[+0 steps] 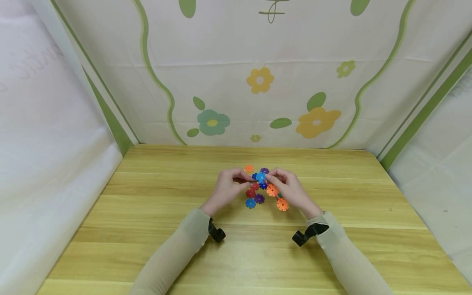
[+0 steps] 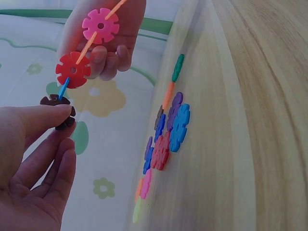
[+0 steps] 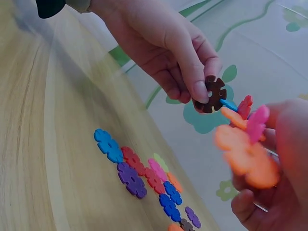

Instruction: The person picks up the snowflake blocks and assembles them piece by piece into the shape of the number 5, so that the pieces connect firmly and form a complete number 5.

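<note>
My left hand point(image 1: 228, 188) pinches a brown notched snowflake disc point(image 2: 61, 103) between thumb and fingertips. A blue disc point(image 2: 64, 89), seen edge-on, joins it to a red disc point(image 2: 73, 70). An edge-on orange disc point(image 2: 86, 47) links that red one to a pink disc point(image 2: 100, 26), so the pieces form a chain. My right hand point(image 1: 293, 190) holds the chain's other end, fingers curled behind blurred orange discs point(image 3: 245, 156); its exact grip is partly hidden. Both hands are raised above the table, close together.
Loose discs lie flat on the wooden table point(image 1: 258, 254) below the hands, among them a light blue disc point(image 3: 109, 145), a purple disc point(image 3: 131, 180) and several red, dark blue and pink ones. A flowered cloth wall point(image 1: 228, 82) stands behind.
</note>
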`<state>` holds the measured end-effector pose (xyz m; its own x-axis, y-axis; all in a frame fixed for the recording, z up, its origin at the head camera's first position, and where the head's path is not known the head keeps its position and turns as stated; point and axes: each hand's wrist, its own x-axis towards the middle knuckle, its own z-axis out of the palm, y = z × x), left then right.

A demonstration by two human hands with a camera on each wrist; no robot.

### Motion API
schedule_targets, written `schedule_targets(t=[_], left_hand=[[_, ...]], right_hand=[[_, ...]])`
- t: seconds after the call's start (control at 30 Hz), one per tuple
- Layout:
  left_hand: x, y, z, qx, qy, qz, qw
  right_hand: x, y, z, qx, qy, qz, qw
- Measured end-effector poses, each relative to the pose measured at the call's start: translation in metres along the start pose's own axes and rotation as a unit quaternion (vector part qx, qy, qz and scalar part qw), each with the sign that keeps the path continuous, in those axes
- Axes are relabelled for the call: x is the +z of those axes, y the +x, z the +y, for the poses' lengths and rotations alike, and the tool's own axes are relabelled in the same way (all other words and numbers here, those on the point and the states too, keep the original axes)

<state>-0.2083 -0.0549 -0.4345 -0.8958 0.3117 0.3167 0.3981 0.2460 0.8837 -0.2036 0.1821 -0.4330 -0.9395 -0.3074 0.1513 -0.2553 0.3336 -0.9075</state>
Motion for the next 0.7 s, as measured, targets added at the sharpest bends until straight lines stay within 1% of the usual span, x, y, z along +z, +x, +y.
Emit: schedule_targets(t=[0.1, 0.23, 0.43, 0.6, 0.7], left_hand=[[0.0004, -0.0002, -0.002, -0.001, -0.007, -0.01, 0.9999], [0.0007, -0.0009, -0.0022, -0.008, -0.027, -0.018, 0.9995], [0.001, -0.0015, -0.0019, -0.009, -0.032, -0.015, 0.9993], [0.0013, -0.0014, -0.0039, -0.008, -0.039, -0.013, 0.9991], [0.0013, -0.0019, -0.0047, 0.003, -0.038, -0.011, 0.9992]], right_hand=[[-0.001, 0.0004, 0.0003, 0.0, 0.012, 0.001, 0.9999], [-0.0016, 0.0005, -0.0007, 0.028, 0.044, -0.004, 0.9986], [-0.0012, 0.0016, -0.0005, 0.063, 0.09, -0.003, 0.994], [-0.001, 0.0008, -0.0016, 0.075, 0.099, 0.004, 0.9922], [0.0001, 0.0003, -0.0024, 0.074, 0.097, 0.01, 0.9924]])
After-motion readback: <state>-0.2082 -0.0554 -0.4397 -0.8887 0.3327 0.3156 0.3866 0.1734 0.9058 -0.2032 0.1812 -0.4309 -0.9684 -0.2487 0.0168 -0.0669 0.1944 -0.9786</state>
